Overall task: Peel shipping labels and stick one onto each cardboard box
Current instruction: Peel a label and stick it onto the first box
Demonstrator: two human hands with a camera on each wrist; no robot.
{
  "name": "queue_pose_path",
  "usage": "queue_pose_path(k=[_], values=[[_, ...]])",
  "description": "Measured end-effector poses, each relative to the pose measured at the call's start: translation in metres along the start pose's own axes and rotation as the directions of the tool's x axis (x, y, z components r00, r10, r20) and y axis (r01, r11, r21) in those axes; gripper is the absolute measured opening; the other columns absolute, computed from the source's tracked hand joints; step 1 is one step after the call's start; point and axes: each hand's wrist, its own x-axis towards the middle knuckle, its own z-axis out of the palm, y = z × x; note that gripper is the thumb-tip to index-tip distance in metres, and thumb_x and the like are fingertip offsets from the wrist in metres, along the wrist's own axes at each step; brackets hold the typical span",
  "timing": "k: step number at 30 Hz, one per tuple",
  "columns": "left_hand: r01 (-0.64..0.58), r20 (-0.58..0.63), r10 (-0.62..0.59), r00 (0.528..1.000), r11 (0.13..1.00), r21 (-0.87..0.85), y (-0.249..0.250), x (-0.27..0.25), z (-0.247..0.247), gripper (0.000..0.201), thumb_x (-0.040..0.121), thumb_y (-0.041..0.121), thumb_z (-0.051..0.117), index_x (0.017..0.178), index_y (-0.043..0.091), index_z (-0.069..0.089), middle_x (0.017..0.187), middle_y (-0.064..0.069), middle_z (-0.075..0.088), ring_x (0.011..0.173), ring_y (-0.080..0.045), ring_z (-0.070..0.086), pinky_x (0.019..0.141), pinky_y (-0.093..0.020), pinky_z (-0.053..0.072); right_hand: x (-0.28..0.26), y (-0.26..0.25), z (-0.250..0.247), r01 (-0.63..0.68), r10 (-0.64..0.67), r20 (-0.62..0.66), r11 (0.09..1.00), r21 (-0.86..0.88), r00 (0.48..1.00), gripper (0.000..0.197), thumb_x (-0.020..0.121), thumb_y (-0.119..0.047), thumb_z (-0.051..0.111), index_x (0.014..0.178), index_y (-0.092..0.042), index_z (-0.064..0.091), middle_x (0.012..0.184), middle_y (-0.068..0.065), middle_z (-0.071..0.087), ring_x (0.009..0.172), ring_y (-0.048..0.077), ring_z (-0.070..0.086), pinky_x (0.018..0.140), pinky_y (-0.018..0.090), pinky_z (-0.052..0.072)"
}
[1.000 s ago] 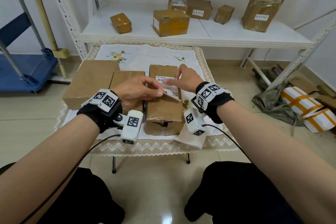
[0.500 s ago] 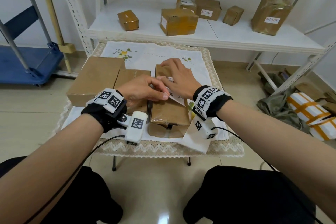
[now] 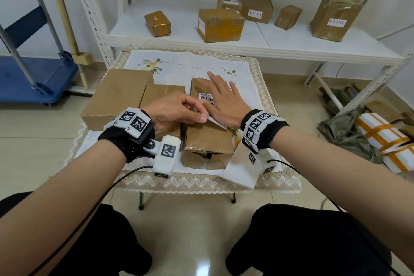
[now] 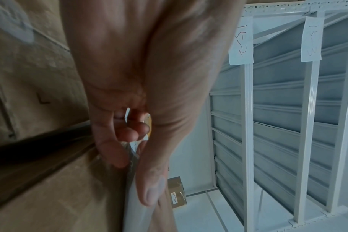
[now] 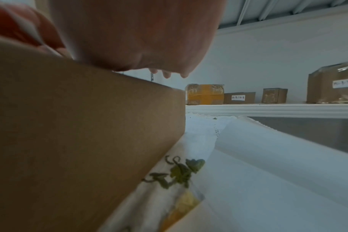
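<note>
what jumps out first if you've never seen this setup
Two bare hands meet on a brown cardboard box on the lace-edged table: the right hand lies flat on a white barcode shipping label, the left hand pinches its loose near edge. Behind, a white metal shelf carries more taped boxes.

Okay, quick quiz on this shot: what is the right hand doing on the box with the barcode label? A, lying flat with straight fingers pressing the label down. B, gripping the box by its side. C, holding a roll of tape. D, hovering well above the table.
A: the right hand lies flat, fingers straight, on the shipping label atop the cardboard box, while the left hand pinches the label's near edge.
</note>
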Motion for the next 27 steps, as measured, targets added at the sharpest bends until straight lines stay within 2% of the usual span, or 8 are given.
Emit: queue_pose_path(k=[5, 8, 12, 13, 15, 19, 24, 27], values=[[0.005, 0.037, -0.005, 0.999, 1.000, -0.002, -0.001, 0.002, -0.001, 0.013, 0.069, 0.003, 0.080, 0.080, 0.008, 0.076, 0.113, -0.019, 0.067, 0.097, -0.022, 0.060, 0.085, -0.028, 0.054, 0.004, 0.001, 0.004, 0.004, -0.004, 0.017, 0.999, -0.043, 1.000, 0.062, 0.102, -0.056, 0.027, 0.158, -0.033, 0.010, 0.168, 0.002, -0.004, 0.154, 0.026, -0.004, 0.123, 0.054, -0.002], [0.011, 0.043, -0.012, 0.999, 1.000, 0.011, 0.000, 0.002, -0.001, 0.011, 0.072, 0.001, 0.079, 0.080, 0.008, 0.076, 0.103, -0.013, 0.069, 0.095, -0.021, 0.061, 0.080, -0.023, 0.055, 0.007, 0.001, 0.004, 0.004, -0.003, 0.016, 0.999, -0.043, 1.000, 0.062, 0.102, -0.056, 0.027, 0.157, -0.034, 0.009, 0.168, 0.002, -0.004, 0.154, 0.027, -0.004, 0.122, 0.054, -0.003], [0.009, 0.035, -0.010, 0.999, 1.000, 0.023, 0.002, 0.000, -0.001, 0.016, 0.065, 0.008, 0.082, 0.080, 0.008, 0.077, 0.119, -0.023, 0.065, 0.105, -0.026, 0.063, 0.080, -0.022, 0.057, 0.009, 0.002, 0.005, 0.000, 0.001, 0.017, 0.999, -0.051, 1.000, 0.062, 0.102, -0.057, 0.025, 0.157, -0.035, 0.009, 0.168, 0.002, -0.003, 0.154, 0.027, -0.004, 0.122, 0.055, -0.002], [0.006, 0.034, -0.008, 0.999, 0.999, 0.043, 0.003, 0.000, -0.001, 0.018, 0.063, 0.011, 0.083, 0.081, 0.010, 0.077, 0.120, -0.025, 0.064, 0.103, -0.025, 0.062, 0.081, -0.024, 0.056, 0.010, 0.003, 0.005, -0.002, 0.003, 0.017, 0.999, -0.052, 1.000, 0.062, 0.102, -0.057, 0.025, 0.157, -0.035, 0.009, 0.168, 0.002, -0.003, 0.154, 0.027, -0.004, 0.122, 0.056, -0.002], [0.001, 0.039, -0.006, 0.999, 0.994, 0.112, 0.005, 0.002, -0.002, 0.019, 0.063, 0.017, 0.084, 0.081, 0.015, 0.079, 0.109, -0.027, 0.064, 0.095, -0.023, 0.060, 0.081, -0.024, 0.055, 0.010, 0.003, 0.007, -0.008, 0.009, 0.013, 0.999, -0.051, 1.000, 0.061, 0.102, -0.057, 0.024, 0.157, -0.035, 0.010, 0.168, 0.002, -0.003, 0.154, 0.028, -0.003, 0.122, 0.056, -0.002], [-0.029, 0.052, 0.016, 0.999, 0.963, 0.269, 0.008, 0.004, -0.002, 0.018, 0.070, 0.016, 0.085, 0.086, 0.016, 0.079, 0.090, -0.010, 0.057, 0.079, -0.015, 0.052, 0.062, -0.017, 0.050, 0.011, 0.003, 0.007, -0.006, 0.007, 0.007, 0.998, -0.067, 1.000, 0.059, 0.102, -0.056, 0.024, 0.157, -0.035, 0.012, 0.168, 0.002, -0.001, 0.154, 0.028, -0.002, 0.122, 0.056, -0.001], [-0.043, 0.072, 0.016, 0.997, 0.919, 0.392, 0.011, 0.003, -0.003, 0.019, 0.071, 0.009, 0.084, 0.089, 0.014, 0.079, 0.061, 0.017, 0.054, 0.061, 0.000, 0.048, 0.055, -0.012, 0.045, 0.010, 0.002, 0.008, -0.012, 0.012, 0.008, 0.998, -0.066, 1.000, 0.061, 0.102, -0.058, 0.023, 0.157, -0.034, 0.013, 0.168, 0.001, -0.002, 0.154, 0.027, -0.003, 0.121, 0.057, -0.001], [-0.035, 0.065, 0.005, 0.998, 0.887, 0.461, 0.011, 0.002, -0.004, 0.021, 0.071, 0.011, 0.085, 0.090, 0.017, 0.079, 0.068, 0.011, 0.053, 0.066, -0.003, 0.048, 0.053, -0.007, 0.041, 0.010, 0.002, 0.007, -0.015, 0.015, 0.009, 0.997, -0.071, 1.000, 0.063, 0.101, -0.061, 0.021, 0.157, -0.035, 0.011, 0.168, 0.000, -0.003, 0.154, 0.027, -0.004, 0.121, 0.057, -0.002]])
